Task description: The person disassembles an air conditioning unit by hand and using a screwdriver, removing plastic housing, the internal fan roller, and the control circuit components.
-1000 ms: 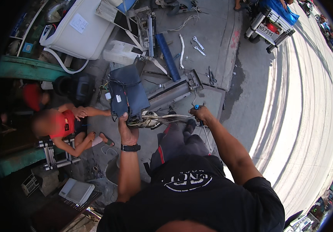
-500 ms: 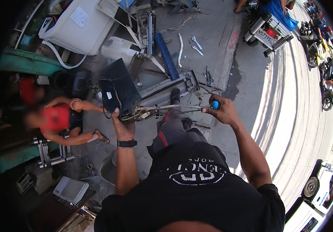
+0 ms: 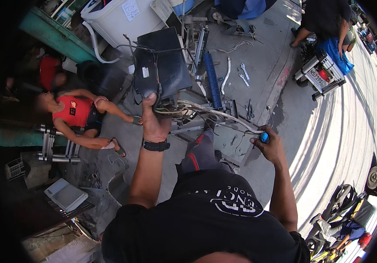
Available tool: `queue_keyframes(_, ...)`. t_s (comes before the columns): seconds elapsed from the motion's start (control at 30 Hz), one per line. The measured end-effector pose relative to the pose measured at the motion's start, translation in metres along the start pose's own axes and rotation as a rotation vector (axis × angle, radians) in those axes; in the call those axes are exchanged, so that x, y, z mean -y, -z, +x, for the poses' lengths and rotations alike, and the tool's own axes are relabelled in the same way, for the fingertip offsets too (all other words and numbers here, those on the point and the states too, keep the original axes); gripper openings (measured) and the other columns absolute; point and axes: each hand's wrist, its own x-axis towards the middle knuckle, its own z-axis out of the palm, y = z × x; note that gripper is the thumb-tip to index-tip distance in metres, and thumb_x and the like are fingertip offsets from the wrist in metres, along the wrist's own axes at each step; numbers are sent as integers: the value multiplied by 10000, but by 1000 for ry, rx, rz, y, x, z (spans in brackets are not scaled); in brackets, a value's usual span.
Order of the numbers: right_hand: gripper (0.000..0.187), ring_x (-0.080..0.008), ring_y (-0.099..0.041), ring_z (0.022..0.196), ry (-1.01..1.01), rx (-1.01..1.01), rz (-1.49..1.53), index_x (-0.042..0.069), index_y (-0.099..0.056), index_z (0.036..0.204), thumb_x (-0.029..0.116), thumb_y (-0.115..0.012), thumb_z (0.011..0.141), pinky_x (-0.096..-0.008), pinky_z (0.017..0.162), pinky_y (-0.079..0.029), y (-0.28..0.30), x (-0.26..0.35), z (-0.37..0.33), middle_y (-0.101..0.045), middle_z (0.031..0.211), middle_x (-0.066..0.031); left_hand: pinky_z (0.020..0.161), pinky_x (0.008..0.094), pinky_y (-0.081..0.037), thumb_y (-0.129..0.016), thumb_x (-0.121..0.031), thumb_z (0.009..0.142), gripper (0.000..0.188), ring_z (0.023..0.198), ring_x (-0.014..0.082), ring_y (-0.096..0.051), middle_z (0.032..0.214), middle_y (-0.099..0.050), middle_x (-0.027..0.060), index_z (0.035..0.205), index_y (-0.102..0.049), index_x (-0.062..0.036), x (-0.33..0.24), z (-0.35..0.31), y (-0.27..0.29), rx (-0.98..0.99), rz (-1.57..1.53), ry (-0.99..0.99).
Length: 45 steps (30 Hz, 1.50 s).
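Observation:
My left hand [image 3: 155,122] is closed on the lower edge of a flat black box [image 3: 164,65], its thumb lying on the front. Thin dark wires cross the box, and a bundle of pale and dark cables [image 3: 215,113] comes out beneath it. This bundle stretches right to my right hand [image 3: 271,148], closed around a blue, rounded handle-like piece [image 3: 264,137] whose kind I cannot make out. The cable ends meet my right fingers; whether they are gripped too is hard to see. Below the cables lies a metal frame [image 3: 230,107] by my legs.
A blue ribbed bar [image 3: 213,81], a white pipe [image 3: 226,75], two wrenches [image 3: 244,75] and pliers [image 3: 250,109] lie on the pavement ahead. A seated person in red [image 3: 72,109] is at left. A white tub [image 3: 109,22] stands far left; a parked motorcycle [image 3: 315,79] is far right.
My left hand has lifted the black box up and tilted it. My right hand has moved right and slightly down with the blue piece, and the cables slant more. The whole view has turned.

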Motion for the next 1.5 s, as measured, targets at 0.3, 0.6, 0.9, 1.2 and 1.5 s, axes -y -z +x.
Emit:
queue_keyframes(0.3, 567, -273, -696, 951, 30, 180, 152, 83, -623, 1268, 285, -856, 792, -391, 846, -532, -59, 12, 3, -724, 1039, -153, 977, 422, -525, -650, -300, 904, 449, 1078, 265, -670, 1180, -685, 98, 1274, -596, -51, -60, -41, -36, 13, -33, -75)
queue_keyframes(0.6, 679, -354, -634, 1132, 355, 219, 112, 101, -613, 1321, 352, -882, 751, -429, 956, -508, -138, 37, 39, -648, 1234, -207, 975, 440, -528, -619, -315, 916, 496, 1087, 277, -666, 1230, -665, 121, 1324, -564, -39, -102, -59, -39, -20, -125, -57)
queue_keyframes(0.9, 1125, -403, -497, 1307, 580, 359, 95, 44, -403, 1503, 458, -950, 611, -454, 1086, -441, -248, 129, 88, -519, 1362, -255, 1021, 487, -511, -606, -364, 911, 557, 1093, 322, -659, 1248, -665, 160, 1346, -553, -20, -174, -29, 3, -25, -199, -70)
queue_keyframes(1.2, 533, -112, -612, 844, 218, 833, 437, 69, -633, 1231, 212, -881, 781, -286, 752, -516, -381, 276, 144, -688, 971, 1, 969, 470, -527, -611, -400, 919, 568, 1066, 310, -668, 1223, -676, 160, 1326, -572, -5, -295, 71, 84, 31, -253, -22)
queue_keyframes(1.5, 425, -87, -558, 627, 125, 742, 673, 91, -620, 1171, 167, -841, 815, -247, 555, -437, -405, 422, 166, -642, 782, 22, 959, 502, -517, -627, -418, 923, 545, 1084, 300, -655, 1184, -684, 146, 1294, -595, -21, -422, 161, 126, 44, -325, -19)
